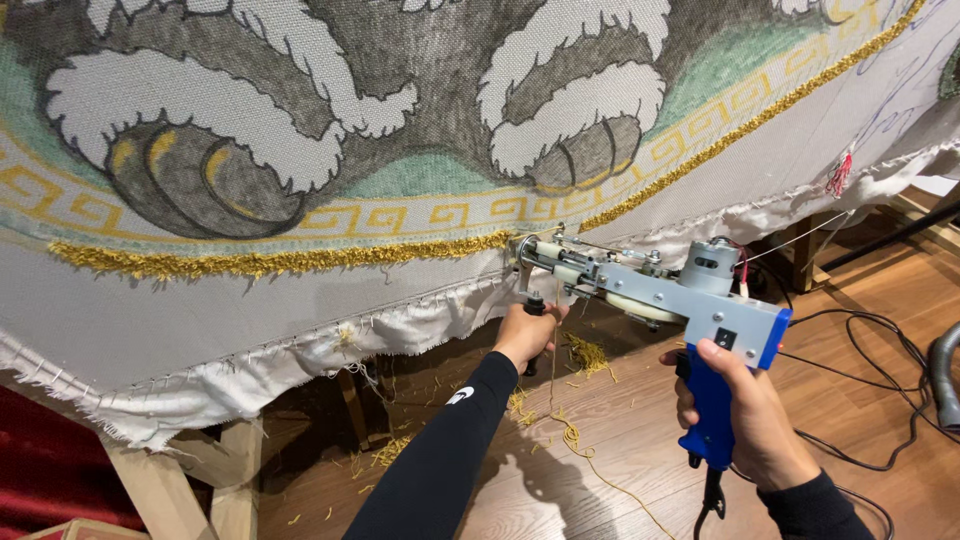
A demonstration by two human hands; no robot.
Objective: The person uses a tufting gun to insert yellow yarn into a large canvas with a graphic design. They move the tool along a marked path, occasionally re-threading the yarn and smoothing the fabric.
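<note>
A grey and blue tufting gun (655,290) is pressed with its needle end against a stretched cloth (300,290) at the end of a yellow tufted border line (290,258). My right hand (745,410) grips the gun's blue rear handle. Around the small black front knob under the gun's nose, my left hand (525,333) is closed. A thin yellow yarn strand (575,440) hangs from the gun down to the floor. The cloth carries a grey, white and green pattern with a yellow key border.
The cloth is tacked to a wooden frame (170,490) with frayed white edges. Yellow yarn scraps (585,352) lie on the wooden floor. Black cables (870,360) loop across the floor at right, beside a grey hose (945,375).
</note>
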